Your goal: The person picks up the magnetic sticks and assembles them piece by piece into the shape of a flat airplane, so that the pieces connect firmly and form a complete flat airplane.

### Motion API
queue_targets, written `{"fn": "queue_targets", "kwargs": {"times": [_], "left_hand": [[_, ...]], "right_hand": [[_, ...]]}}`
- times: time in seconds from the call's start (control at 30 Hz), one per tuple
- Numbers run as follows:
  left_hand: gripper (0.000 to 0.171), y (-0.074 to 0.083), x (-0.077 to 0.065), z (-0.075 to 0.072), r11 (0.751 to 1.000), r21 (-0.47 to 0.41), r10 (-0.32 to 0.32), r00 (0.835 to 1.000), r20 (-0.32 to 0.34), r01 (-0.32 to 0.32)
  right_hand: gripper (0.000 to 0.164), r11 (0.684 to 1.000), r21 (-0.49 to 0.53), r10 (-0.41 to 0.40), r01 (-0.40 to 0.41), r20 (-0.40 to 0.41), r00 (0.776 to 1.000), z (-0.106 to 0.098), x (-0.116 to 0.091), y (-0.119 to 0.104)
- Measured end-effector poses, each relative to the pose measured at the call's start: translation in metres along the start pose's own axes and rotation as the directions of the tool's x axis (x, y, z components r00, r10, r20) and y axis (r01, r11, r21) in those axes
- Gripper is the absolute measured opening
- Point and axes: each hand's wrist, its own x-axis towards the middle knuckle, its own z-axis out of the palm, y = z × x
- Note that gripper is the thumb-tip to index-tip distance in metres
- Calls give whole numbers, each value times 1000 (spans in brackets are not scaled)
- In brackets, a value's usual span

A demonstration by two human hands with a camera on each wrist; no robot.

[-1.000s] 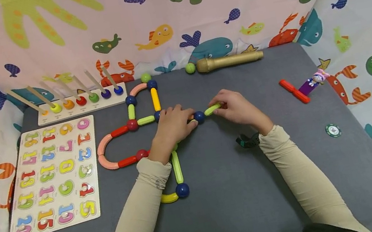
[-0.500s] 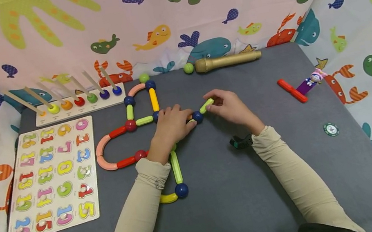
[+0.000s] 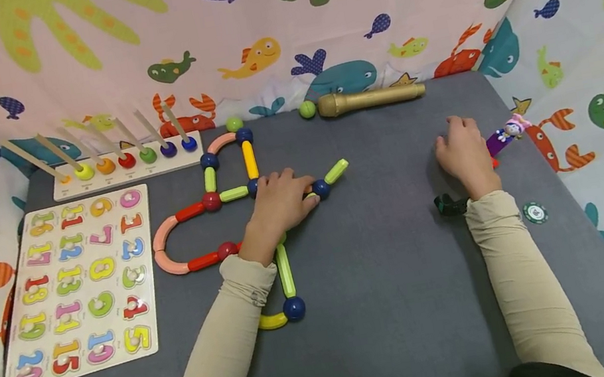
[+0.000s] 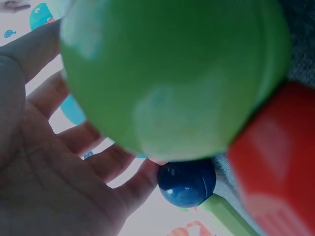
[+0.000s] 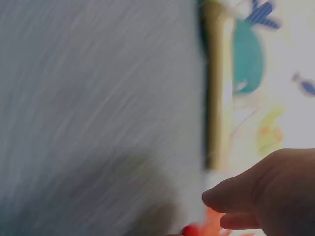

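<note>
A figure of magnetic sticks and balls lies on the grey table, with a pink-and-red loop (image 3: pixel 165 239) at its left. My left hand (image 3: pixel 283 204) lies over its middle, thumb and index finger pinching a light stick beside a blue ball (image 3: pixel 322 189). From that ball a yellow-green stick (image 3: pixel 337 171) points up to the right. In the left wrist view, fingers spread behind a large green ball (image 4: pixel 177 78), beside a red stick (image 4: pixel 280 157). My right hand (image 3: pixel 461 157), holding nothing visible, hovers at a red stick (image 3: pixel 495 162), mostly hidden behind it.
A purple doll-topped toy (image 3: pixel 502 138) and a poker chip (image 3: pixel 535 213) are near my right hand. Along the back lie a gold microphone (image 3: pixel 371 99) and a green ball (image 3: pixel 307 109). A number puzzle board (image 3: pixel 153 275) and a peg counting board (image 3: pixel 130 178) occupy the left.
The right hand turned the yellow-green stick upward at the blue ball, let it go and moved right to the red stick. My left hand stayed in place.
</note>
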Motion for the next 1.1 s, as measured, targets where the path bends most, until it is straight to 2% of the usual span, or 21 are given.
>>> {"fn": "queue_targets", "kwargs": {"times": [0.13, 0.33, 0.47, 0.57, 0.63, 0.7, 0.77, 0.83, 0.93, 1.1], "left_hand": [[48, 2, -1, 0, 1000, 5, 4, 1000, -5, -4], [48, 2, -1, 1, 1000, 0, 5, 1000, -7, -5], [49, 2, -1, 0, 1000, -1, 1, 1000, 3, -1], [49, 1, -1, -1, 1000, 3, 6, 1000, 2, -6], [49, 1, -1, -1, 1000, 8, 7, 1000, -1, -7], [49, 1, -1, -1, 1000, 7, 4, 1000, -1, -4], [49, 1, -1, -1, 1000, 11, 7, 1000, -1, -7], [49, 1, -1, -1, 1000, 8, 11, 1000, 1, -11], [48, 2, 0, -1, 1000, 2, 16, 1000, 1, -16], [48, 3, 0, -2, 1000, -5, 9, 1000, 5, -8]], "right_hand": [[44, 998, -55, 40, -38, 31, 999, 4, -1, 19], [22, 998, 16, -68, 69, -54, 996, 14, -5, 19], [22, 993, 61, -93, 98, -84, 992, 14, -6, 14], [28, 986, 151, -61, 73, -87, 994, 14, -7, 13], [33, 959, 279, -36, 47, -45, 998, 16, -8, 14], [38, 901, 433, -12, -2, 30, 999, 18, -12, 13], [40, 802, 593, -6, -64, 116, 993, 21, -18, 10], [40, 688, 717, -41, -113, 194, 980, 25, -26, 5], [39, 543, 818, -113, -189, 295, 949, 31, -37, -10], [42, 380, 884, -249, -272, 381, 891, 44, -53, -40]]}}
